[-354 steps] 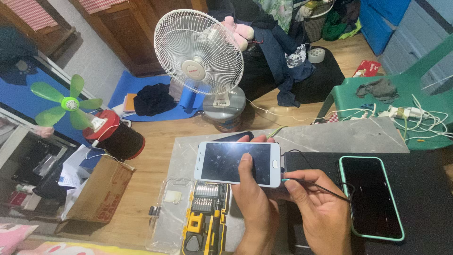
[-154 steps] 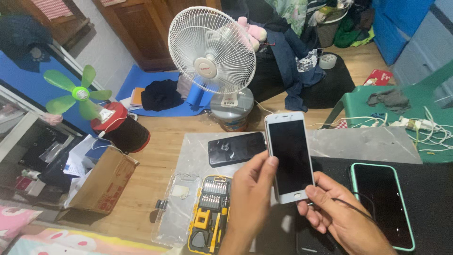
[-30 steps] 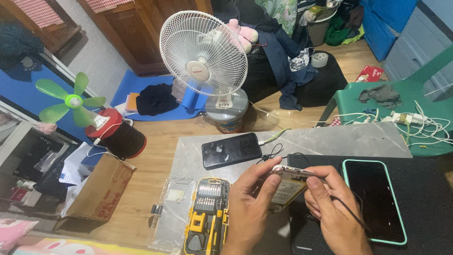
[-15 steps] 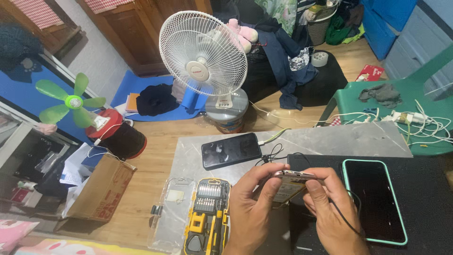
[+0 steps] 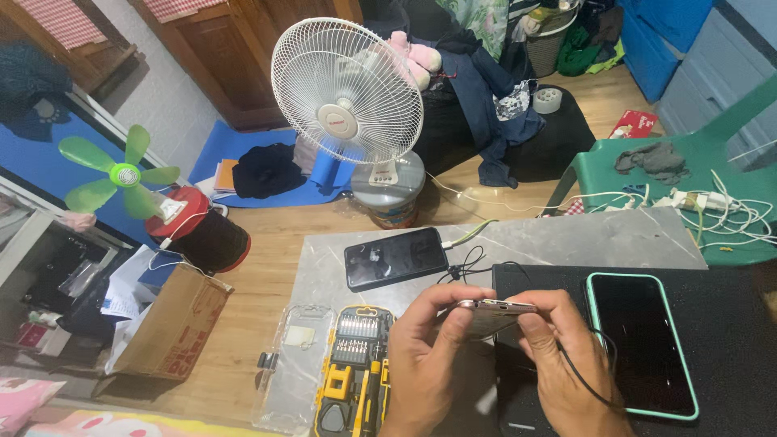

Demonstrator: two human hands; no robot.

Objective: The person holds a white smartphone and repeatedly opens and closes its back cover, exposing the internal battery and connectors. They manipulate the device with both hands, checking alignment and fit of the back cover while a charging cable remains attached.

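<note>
A slim pale-pink smartphone (image 5: 495,311) is gripped edge-up between both hands above the near edge of the grey marble-patterned table (image 5: 566,239). The left hand (image 5: 429,356) is closed on its left end, fingers curled under. The right hand (image 5: 566,364) is pinched on its right end, with a thin black cable (image 5: 579,380) held there too; the cable tip is hidden. Just right, a dark phone in a mint-green case (image 5: 643,344) is laid face up on a black mat (image 5: 728,324). Behind the hands, a black phone (image 5: 395,257) is laid flat, cable plugged in. At the table's left edge a yellow-and-black screwdriver bit set (image 5: 352,372) is open. A white standing fan (image 5: 346,89) is seen on the floor beyond.
</note>
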